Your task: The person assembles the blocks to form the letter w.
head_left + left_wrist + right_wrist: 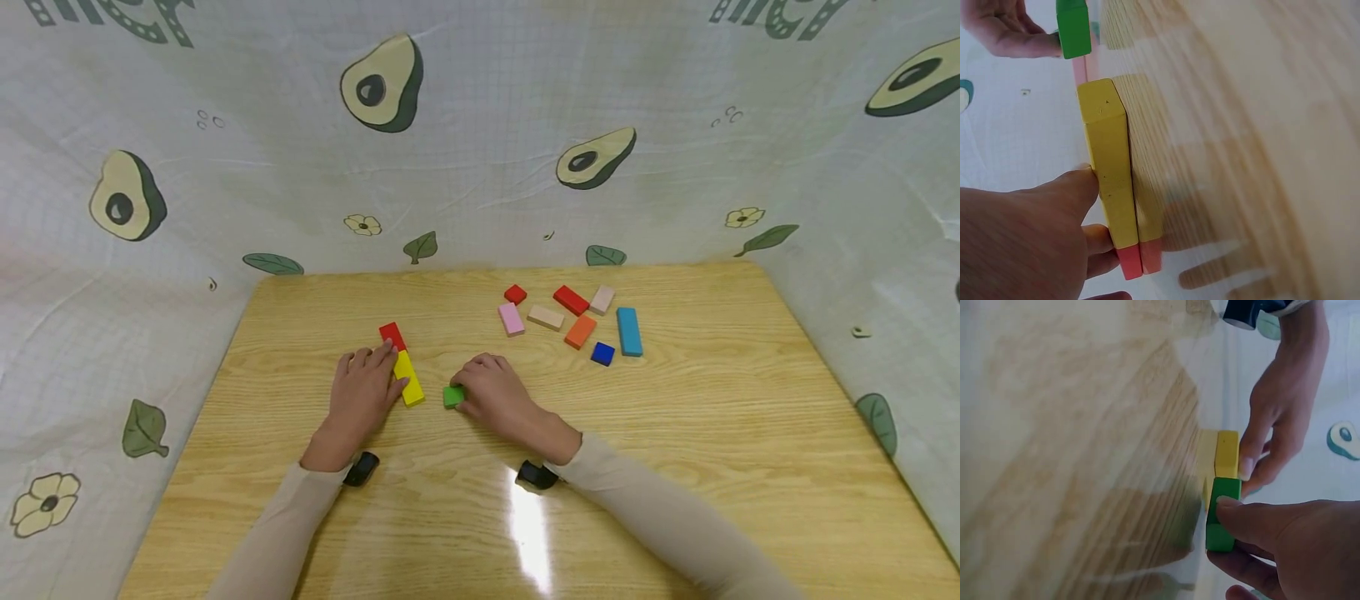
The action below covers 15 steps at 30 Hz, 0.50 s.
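The right hand pinches a green block; the left hand, unclenched, touches a yellow block.

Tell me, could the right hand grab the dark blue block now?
Probably not yet: the right hand pinches a green block, though only tabletop seems to separate that hand from the dark blue block.

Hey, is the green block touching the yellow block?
Apart. The head view shows it plainly: a strip of wooden tabletop is visible between the green block and the yellow block.
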Motion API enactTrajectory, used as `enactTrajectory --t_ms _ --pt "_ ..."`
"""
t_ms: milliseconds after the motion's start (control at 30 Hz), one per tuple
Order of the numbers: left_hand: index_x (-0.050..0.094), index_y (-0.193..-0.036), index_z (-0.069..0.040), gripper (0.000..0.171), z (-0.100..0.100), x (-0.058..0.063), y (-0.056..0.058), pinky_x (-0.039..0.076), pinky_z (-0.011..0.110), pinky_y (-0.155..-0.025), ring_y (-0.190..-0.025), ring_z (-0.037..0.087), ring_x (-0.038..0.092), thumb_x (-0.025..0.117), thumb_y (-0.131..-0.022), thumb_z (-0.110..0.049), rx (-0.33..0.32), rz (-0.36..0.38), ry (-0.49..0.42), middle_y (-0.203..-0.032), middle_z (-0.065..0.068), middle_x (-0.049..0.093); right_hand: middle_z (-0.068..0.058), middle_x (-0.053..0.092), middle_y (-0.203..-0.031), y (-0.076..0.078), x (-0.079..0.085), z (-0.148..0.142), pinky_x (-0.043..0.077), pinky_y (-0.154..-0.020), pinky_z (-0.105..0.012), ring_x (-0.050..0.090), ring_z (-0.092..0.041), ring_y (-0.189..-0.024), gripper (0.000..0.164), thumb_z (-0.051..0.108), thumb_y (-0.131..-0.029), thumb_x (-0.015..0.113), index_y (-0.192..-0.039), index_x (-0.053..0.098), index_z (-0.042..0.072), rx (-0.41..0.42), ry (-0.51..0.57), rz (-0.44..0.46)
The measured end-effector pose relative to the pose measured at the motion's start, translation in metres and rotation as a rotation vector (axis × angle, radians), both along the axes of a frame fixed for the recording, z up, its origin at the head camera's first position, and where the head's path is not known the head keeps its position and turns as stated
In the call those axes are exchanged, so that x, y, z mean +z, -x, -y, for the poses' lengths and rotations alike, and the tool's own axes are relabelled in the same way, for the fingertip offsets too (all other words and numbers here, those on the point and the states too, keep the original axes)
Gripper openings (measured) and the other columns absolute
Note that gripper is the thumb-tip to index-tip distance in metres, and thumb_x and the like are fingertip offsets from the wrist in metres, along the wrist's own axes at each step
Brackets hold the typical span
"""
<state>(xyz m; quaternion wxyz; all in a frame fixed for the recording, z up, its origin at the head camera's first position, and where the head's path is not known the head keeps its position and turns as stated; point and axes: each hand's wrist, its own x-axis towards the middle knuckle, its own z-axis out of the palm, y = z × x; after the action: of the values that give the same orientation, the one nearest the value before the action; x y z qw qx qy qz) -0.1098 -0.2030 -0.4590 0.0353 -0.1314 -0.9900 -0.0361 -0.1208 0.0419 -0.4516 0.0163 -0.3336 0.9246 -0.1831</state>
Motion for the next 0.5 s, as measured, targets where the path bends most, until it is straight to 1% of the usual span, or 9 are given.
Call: enactTrajectory --t_ms 167,333,500 --pt "0.061 -0.145 0.0 0.054 -0.001 0.001 0.0 0.038 0.057 -0.114 -0.133 0.039 0.053 0.068 -0.104 -0.035 -0.006 -0.009 0.005 -0.155 0.016 0.056 -0.004 0.074 -0.114 -0.003 -0.001 0.006 0.044 -0.11 -0.048 0.06 -0.028 -0.119 0.023 0.018 -0.093 0.084 -0.114 0.078 0.01 -0.001 -0.007 -0.005" --pt "0.061 -0.145 0.001 0.054 -0.001 0.002 -0.002 0.039 0.057 -0.113 -0.132 0.04 0.054 0.07 -0.103 -0.034 -0.013 -0.025 -0.002 -0.155 0.017 0.056 -0.003 0.075 -0.113 -0.006 -0.001 0.012 0.046 -0.108 -0.046 0.061 -0.026 -0.116 0.023 0.019 -0.091 0.085 -0.112 0.078 0.011 -0.003 -0.015 -0.04" --pt "0.06 -0.145 0.002 0.055 0.0 0.003 -0.003 0.039 0.058 -0.112 -0.132 0.04 0.054 0.069 -0.103 -0.033 -0.011 -0.017 -0.004 -0.155 0.017 0.055 -0.002 0.075 -0.114 -0.009 -0.001 0.02 0.046 -0.108 -0.045 0.061 -0.024 -0.114 0.023 0.021 -0.092 0.085 -0.111 0.077 0.012 0.009 -0.036 -0.047"
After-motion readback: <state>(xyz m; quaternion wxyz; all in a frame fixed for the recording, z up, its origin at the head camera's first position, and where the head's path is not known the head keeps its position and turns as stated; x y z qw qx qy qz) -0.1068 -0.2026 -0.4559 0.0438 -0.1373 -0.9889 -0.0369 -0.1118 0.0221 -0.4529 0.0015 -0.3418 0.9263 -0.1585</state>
